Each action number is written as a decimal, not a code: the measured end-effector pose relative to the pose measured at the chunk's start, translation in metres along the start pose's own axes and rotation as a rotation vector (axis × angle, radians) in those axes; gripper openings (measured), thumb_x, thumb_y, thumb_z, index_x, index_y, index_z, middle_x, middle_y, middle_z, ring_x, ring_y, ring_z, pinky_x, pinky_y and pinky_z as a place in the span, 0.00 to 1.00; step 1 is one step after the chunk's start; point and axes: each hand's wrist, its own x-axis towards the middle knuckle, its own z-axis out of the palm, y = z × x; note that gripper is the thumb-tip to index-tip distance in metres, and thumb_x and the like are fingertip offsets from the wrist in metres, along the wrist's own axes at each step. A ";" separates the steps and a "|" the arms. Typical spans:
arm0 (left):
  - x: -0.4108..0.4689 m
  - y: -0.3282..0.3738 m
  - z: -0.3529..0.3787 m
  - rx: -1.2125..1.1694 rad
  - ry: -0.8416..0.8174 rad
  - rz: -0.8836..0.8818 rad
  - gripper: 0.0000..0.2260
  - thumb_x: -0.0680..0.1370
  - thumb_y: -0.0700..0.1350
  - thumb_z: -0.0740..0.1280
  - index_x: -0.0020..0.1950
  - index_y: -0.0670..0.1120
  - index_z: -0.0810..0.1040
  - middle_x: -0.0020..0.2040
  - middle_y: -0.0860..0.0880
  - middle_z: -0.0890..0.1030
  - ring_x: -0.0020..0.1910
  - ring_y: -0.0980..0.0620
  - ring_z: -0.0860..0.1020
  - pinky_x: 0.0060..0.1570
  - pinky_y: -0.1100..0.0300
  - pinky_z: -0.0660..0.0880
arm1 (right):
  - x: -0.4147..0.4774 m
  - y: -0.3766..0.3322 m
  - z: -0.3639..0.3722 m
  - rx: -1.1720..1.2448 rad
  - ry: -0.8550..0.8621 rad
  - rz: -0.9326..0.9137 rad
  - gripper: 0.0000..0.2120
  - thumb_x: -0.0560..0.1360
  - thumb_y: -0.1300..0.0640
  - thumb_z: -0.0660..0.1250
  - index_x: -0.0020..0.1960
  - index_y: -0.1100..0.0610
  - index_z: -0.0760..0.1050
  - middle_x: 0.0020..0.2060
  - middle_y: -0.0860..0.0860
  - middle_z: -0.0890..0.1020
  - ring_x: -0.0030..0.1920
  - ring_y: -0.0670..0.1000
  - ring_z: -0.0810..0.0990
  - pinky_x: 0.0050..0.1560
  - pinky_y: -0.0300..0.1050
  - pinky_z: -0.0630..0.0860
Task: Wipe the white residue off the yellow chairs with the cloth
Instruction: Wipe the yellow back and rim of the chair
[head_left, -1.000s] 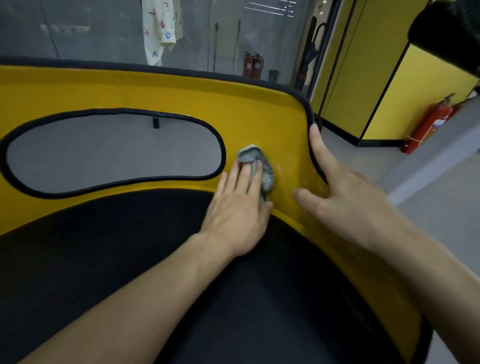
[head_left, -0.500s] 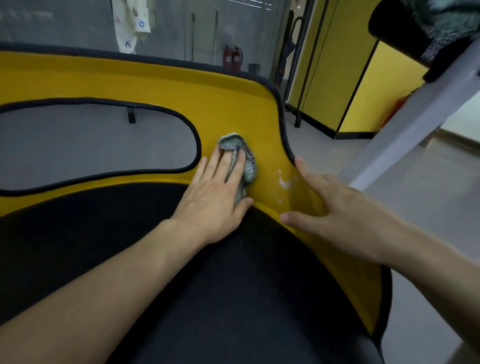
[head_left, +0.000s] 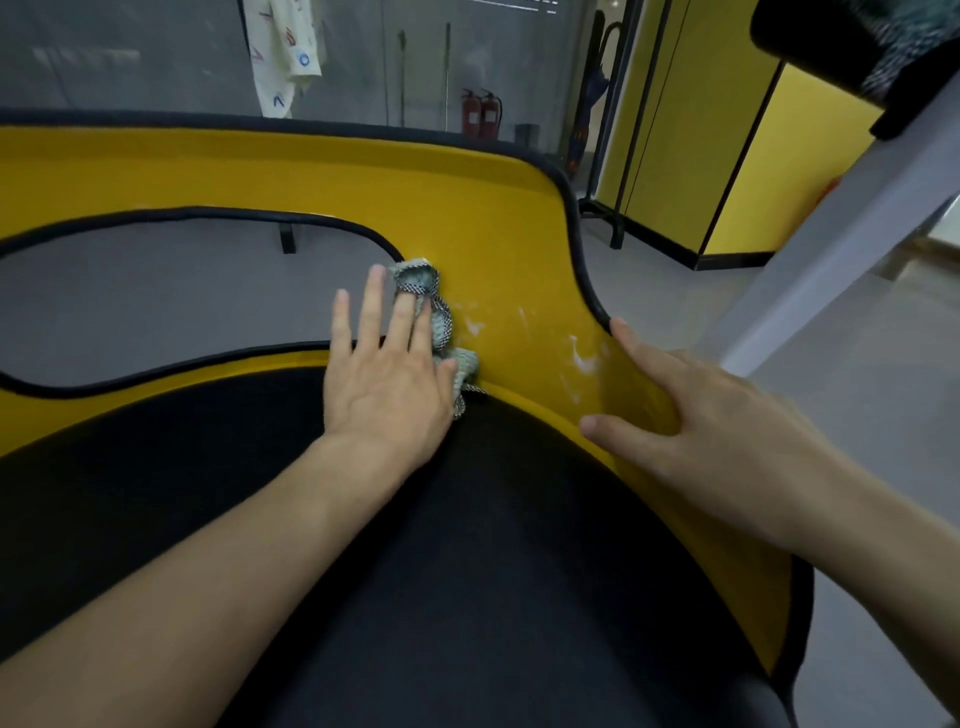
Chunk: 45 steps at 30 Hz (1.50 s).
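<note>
Mid-wipe: my left hand (head_left: 387, 389), fingers straight, presses cloth (head_left: 439, 322) on chair (head_left: 467, 208). Right hand (head_left: 717, 431) braces, fingers spread. Next I'd sweep right over the residue (head_left: 582, 358).

Ahead of you stands a grey glass partition wall (head_left: 156, 52), and a cream hanging garment printed with coloured marks (head_left: 283, 52) hangs against it. At its foot you see two red fire extinguishers (head_left: 482, 114) side by side, just right of two thin upright poles (head_left: 423, 73). To your right, tall yellow wall panels with black frames (head_left: 670, 130) rise from the smooth grey floor (head_left: 675, 291). A pale grey slanted beam (head_left: 831, 239) crosses your right edge, beneath a dark blurred object (head_left: 831, 41).
</note>
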 end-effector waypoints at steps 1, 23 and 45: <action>0.000 0.003 0.000 0.002 0.016 -0.023 0.31 0.83 0.59 0.42 0.82 0.43 0.48 0.82 0.44 0.47 0.78 0.41 0.33 0.77 0.41 0.37 | 0.000 0.001 0.000 0.004 0.010 -0.003 0.41 0.70 0.26 0.53 0.77 0.32 0.37 0.74 0.42 0.64 0.68 0.51 0.70 0.61 0.47 0.68; 0.021 -0.062 0.007 0.298 0.175 0.574 0.27 0.83 0.51 0.48 0.81 0.42 0.58 0.80 0.41 0.60 0.81 0.39 0.46 0.76 0.38 0.49 | -0.001 -0.003 0.007 -0.113 0.097 -0.045 0.40 0.68 0.25 0.44 0.75 0.31 0.32 0.72 0.39 0.64 0.62 0.50 0.75 0.56 0.48 0.75; 0.026 -0.087 -0.015 0.758 -0.134 0.706 0.25 0.84 0.49 0.45 0.82 0.52 0.46 0.82 0.50 0.38 0.74 0.36 0.25 0.71 0.30 0.34 | 0.000 0.005 0.008 -0.181 0.107 -0.031 0.38 0.72 0.29 0.46 0.77 0.34 0.34 0.71 0.42 0.66 0.60 0.51 0.75 0.48 0.45 0.69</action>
